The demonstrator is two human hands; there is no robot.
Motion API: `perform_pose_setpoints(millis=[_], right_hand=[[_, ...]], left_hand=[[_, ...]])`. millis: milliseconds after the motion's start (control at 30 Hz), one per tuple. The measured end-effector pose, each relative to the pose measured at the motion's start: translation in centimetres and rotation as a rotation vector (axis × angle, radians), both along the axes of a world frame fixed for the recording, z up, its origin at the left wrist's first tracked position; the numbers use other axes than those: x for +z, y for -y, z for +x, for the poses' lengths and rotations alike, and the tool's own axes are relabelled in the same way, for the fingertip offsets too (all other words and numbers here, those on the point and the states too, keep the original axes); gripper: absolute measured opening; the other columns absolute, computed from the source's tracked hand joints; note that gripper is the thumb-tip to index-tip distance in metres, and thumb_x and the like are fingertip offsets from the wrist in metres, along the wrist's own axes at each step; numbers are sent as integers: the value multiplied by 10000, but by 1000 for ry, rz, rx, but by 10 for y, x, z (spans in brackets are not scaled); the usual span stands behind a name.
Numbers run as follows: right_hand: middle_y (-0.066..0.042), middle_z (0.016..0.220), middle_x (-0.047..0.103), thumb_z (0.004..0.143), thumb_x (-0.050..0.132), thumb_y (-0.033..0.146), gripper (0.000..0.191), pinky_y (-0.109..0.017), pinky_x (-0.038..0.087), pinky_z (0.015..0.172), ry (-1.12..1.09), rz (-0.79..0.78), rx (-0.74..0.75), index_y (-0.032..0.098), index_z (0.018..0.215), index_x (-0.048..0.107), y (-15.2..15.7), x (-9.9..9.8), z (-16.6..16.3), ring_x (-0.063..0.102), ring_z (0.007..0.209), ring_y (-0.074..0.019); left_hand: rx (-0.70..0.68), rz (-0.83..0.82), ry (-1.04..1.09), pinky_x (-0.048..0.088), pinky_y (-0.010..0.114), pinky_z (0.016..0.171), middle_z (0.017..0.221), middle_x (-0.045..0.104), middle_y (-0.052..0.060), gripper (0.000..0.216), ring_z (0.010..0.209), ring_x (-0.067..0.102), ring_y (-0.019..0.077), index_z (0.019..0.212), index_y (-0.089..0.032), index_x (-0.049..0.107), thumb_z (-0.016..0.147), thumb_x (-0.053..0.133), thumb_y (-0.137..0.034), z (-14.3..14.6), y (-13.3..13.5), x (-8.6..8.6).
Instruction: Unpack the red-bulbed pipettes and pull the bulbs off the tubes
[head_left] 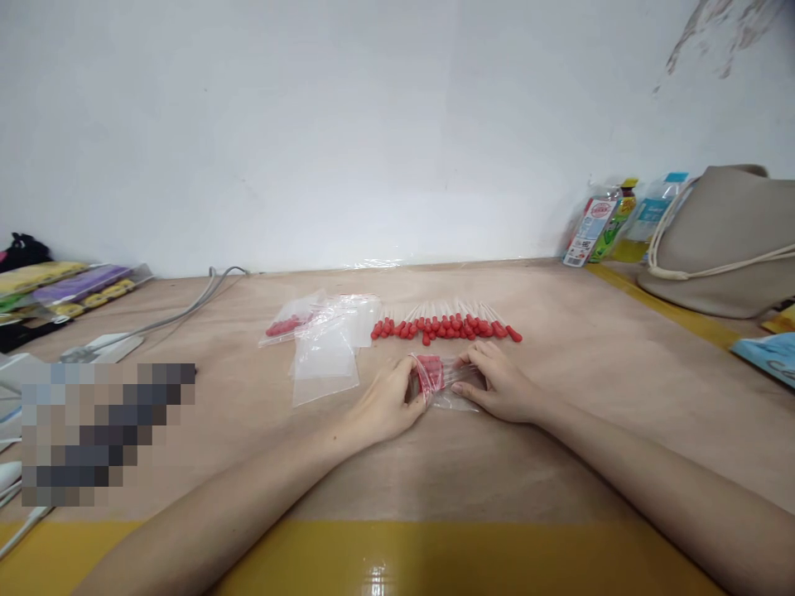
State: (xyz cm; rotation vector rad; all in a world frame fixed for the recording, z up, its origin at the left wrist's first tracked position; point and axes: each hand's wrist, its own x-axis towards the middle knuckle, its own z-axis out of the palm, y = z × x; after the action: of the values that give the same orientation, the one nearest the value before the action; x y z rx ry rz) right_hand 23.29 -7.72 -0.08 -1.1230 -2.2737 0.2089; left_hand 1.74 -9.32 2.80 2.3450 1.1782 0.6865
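While the left hand (385,397) is clamping on the clear bag (460,401) at the middle of the worktop (385,472), a red-tipped bundle (431,374) is showing beside its fingers; the right hand (503,381) is curving around the pale stems, how firmly I cannot tell. The film is probably behaving limp and slippery, favouring a pinch at its edge; the light, slim stems are likely needing a gathered hold. Farther back, loose bags (326,360) are lying left of a stick row (447,325).
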Motion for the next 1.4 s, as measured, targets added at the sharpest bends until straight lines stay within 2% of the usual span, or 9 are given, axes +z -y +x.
perform_pose_setpoints(millis=[167, 333, 433, 533, 633, 833, 1000, 1233, 1400], right_hand=[[-69, 887, 527, 793, 532, 360, 207, -354, 381, 754, 14, -9, -23, 183, 900, 533, 2, -2, -2, 452, 840, -198], [-76, 891, 516, 790, 532, 366, 223, -363, 387, 755, 4, -9, -22, 190, 928, 533, 3, -4, -3, 453, 849, -207], [-67, 888, 509, 760, 578, 358, 241, -354, 391, 753, -19, -70, 0, 194, 932, 535, 2, -3, 0, 454, 850, -202], [-60, 880, 501, 749, 595, 335, 229, -344, 391, 752, -40, -103, 12, 195, 922, 538, 0, -1, 3, 454, 844, -193], [-58, 875, 498, 759, 586, 325, 212, -336, 390, 750, -40, -104, 22, 192, 917, 536, -1, -1, 3, 454, 837, -188], [-77, 865, 498, 802, 527, 330, 187, -345, 381, 743, 48, -38, -13, 172, 902, 535, -1, -1, 2, 451, 828, -200], [-61, 871, 482, 740, 604, 353, 222, -311, 394, 714, 41, -135, 3, 181, 867, 544, -5, 6, 7, 460, 815, -184], [-66, 874, 480, 750, 592, 357, 209, -305, 387, 706, 99, -149, 6, 174, 820, 521, -6, 12, 10, 450, 815, -184], [-72, 858, 484, 792, 534, 362, 197, -321, 377, 705, 120, -76, 12, 173, 824, 491, -5, 7, 11, 440, 809, -192]], left_hand=[[23, -111, 23, 384, 222, 564, 744, 544, -1, 168, 638, 487, 120, 880, -164, 525, 725, 536, -228, -1, -5, -6], [-59, -178, 36, 384, 202, 540, 760, 565, -3, 235, 615, 493, 104, 936, -162, 560, 707, 562, -214, -8, -15, -5], [-126, -115, 13, 393, 209, 551, 835, 598, 12, 293, 644, 509, 116, 999, -183, 581, 715, 595, -251, -13, -18, 2], [-213, 0, 31, 434, 249, 681, 986, 613, 40, 290, 823, 552, 163, 1036, -205, 599, 753, 589, -270, -16, -18, 4], [-239, 78, 75, 440, 279, 777, 1018, 610, 60, 254, 923, 553, 182, 1041, -205, 610, 815, 523, -279, -18, -18, -1], [-230, -36, -4, 461, 244, 661, 938, 597, 55, 294, 773, 570, 151, 1056, -181, 564, 771, 546, -250, -15, -18, 3], [-159, -17, -153, 425, 253, 594, 819, 578, 32, 257, 690, 529, 156, 983, -172, 526, 737, 558, -237, -10, -12, 11], [-250, 119, 7, 428, 287, 721, 939, 556, 62, 229, 811, 508, 166, 1027, -170, 509, 800, 479, -186, -9, -8, -1], [-199, -37, 167, 456, 292, 739, 967, 578, 70, 281, 826, 544, 162, 1085, -166, 500, 810, 506, -220, -8, -11, -10]])
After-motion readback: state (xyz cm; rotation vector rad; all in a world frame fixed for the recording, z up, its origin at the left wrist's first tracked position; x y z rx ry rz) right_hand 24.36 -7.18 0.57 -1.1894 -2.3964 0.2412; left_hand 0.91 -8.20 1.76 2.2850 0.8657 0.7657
